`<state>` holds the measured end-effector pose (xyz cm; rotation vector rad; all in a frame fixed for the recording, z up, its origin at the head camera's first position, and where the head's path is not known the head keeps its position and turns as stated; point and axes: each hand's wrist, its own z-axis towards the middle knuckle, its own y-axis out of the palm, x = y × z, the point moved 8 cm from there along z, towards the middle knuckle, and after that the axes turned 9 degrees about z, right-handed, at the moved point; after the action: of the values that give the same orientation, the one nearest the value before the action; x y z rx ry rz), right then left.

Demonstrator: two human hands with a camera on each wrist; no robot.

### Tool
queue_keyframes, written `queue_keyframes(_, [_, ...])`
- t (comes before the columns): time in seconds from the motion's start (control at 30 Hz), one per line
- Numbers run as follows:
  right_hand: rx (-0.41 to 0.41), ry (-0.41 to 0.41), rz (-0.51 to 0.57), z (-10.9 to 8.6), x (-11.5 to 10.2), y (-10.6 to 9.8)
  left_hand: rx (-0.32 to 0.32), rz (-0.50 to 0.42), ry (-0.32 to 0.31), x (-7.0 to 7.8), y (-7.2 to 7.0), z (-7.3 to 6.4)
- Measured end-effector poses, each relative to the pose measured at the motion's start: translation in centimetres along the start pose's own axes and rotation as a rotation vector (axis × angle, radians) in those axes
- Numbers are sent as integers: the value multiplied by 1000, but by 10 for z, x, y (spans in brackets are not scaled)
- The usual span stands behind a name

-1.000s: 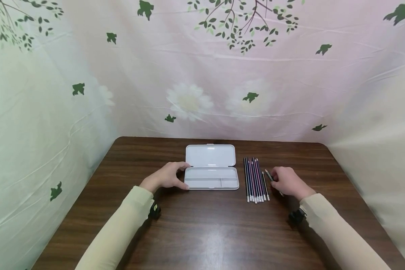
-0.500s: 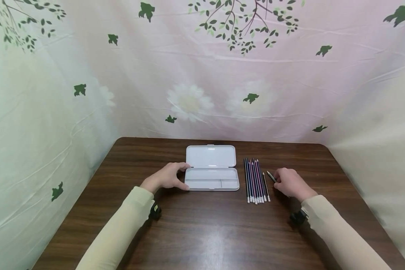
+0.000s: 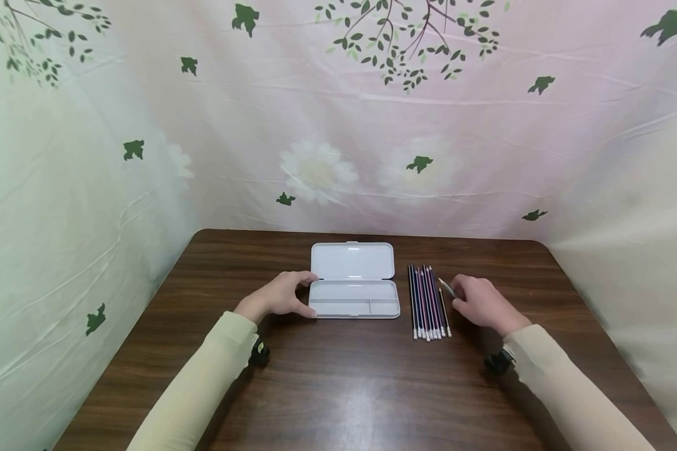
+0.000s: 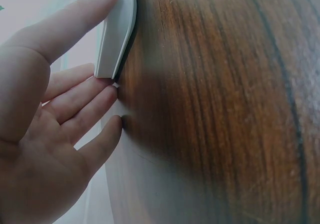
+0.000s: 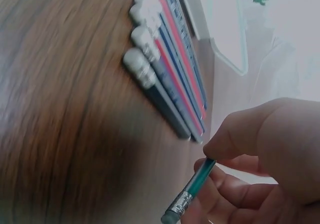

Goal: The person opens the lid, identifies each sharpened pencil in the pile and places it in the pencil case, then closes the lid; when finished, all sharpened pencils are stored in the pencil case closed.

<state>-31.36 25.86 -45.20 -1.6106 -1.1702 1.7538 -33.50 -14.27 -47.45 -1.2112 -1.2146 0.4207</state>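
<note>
A white pencil case [image 3: 353,290] lies with its lid raised at the middle of the table. My left hand [image 3: 279,293] holds its left end, thumb at the near corner and fingers at the far one. My right hand [image 3: 482,304] pinches a green pencil [image 5: 196,184] between thumb and fingers. The pencil's sharpened tip points away to the left and its eraser end shows below the fingers in the right wrist view. Just left of that hand lies a row of several pencils [image 3: 425,304], erasers toward me, with one short dark pencil [image 3: 444,312] at its right.
The case's tray has a long compartment [image 3: 352,289] and smaller ones in front. The dark wooden table [image 3: 338,388] reaches back to a patterned cloth [image 3: 338,125], which also hangs at both sides.
The green pencil has shifted slightly, first right and then left toward the row, with its tip now more to the left. My left hand and the pencil case stay in place.
</note>
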Motion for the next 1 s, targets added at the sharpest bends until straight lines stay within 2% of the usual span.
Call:
queue_keyframes(0.33, [69,-212,-38,4,-44,6,-4,-10,-8,0,0,-1])
queue_keyframes(0.63, [100,-442,-52,5,-91,25,6,-11,-2,1,-1,-3])
queue_keyframes(1.0, [36,-567,-28,13,-139,63,9,-7,0,1,0,-2])
